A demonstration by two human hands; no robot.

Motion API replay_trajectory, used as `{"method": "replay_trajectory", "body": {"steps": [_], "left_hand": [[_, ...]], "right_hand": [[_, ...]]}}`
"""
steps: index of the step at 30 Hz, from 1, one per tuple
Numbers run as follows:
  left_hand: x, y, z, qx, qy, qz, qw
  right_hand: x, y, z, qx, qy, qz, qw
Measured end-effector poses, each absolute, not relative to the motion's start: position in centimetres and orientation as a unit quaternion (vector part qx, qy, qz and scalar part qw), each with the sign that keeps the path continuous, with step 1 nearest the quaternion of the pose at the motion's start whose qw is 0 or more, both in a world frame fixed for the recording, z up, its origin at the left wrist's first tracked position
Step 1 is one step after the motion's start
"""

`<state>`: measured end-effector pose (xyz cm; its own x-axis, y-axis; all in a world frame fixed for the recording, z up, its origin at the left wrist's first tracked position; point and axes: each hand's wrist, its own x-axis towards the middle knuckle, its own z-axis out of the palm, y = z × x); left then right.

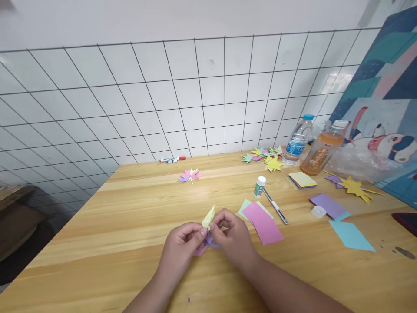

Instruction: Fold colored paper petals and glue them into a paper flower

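Observation:
Pinched between the fingertips of both hands is a folded pale yellow paper piece (208,217), its pointed tip upward. My left hand (183,244) closes on its lower left side, thumb on top. My right hand (233,234) grips the lower right side with thumb and index finger. Below the fingertips, purple folded paper (212,244) and a bit of pink paper (200,250) show, partly hidden by the hands; whether they are joined to the yellow piece I cannot tell. To the right of my right hand lie pink paper sheets (263,222) over pale green ones.
A glue stick (259,187) stands beside a utility knife (276,206). Farther right are sticky notes (302,180), a white cap (318,211), blue paper (352,235), a water bottle (297,141) and an orange drink bottle (323,148). A paper leaf (190,174) and markers (172,160) lie toward the wall.

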<state>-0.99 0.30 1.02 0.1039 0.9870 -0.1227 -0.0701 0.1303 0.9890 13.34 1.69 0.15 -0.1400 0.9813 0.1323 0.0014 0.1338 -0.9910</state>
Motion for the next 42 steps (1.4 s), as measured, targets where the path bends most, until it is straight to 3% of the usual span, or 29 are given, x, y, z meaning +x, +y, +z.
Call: {"method": "replay_trajectory", "body": {"steps": [6, 13, 17, 24, 34, 42], "left_hand": [[-0.6, 0.3, 1.6, 0.466, 0.496, 0.465, 0.566], [-0.7, 0.2, 1.6, 0.461, 0.517, 0.475, 0.543], [-0.8, 0.1, 1.5, 0.469, 0.533, 0.471, 0.524], [-0.8, 0.0, 1.7, 0.453, 0.538, 0.454, 0.547], [-0.6, 0.3, 1.2, 0.446, 0.532, 0.452, 0.56], [-1.6, 0.8, 1.3, 0.481, 0.526, 0.455, 0.534]], "right_hand": [[13.2, 1.5, 0.1, -0.438, -0.598, 0.439, 0.508], [13.3, 1.6, 0.6, -0.424, -0.532, 0.531, 0.505], [13.2, 1.9, 0.5, -0.423, -0.517, 0.587, 0.456], [13.4, 2.1, 0.2, -0.425, -0.484, 0.611, 0.46], [13.2, 2.3, 0.2, -0.453, -0.512, 0.544, 0.487], [14.1, 2.4, 0.4, -0.432, -0.587, 0.52, 0.445]]}}
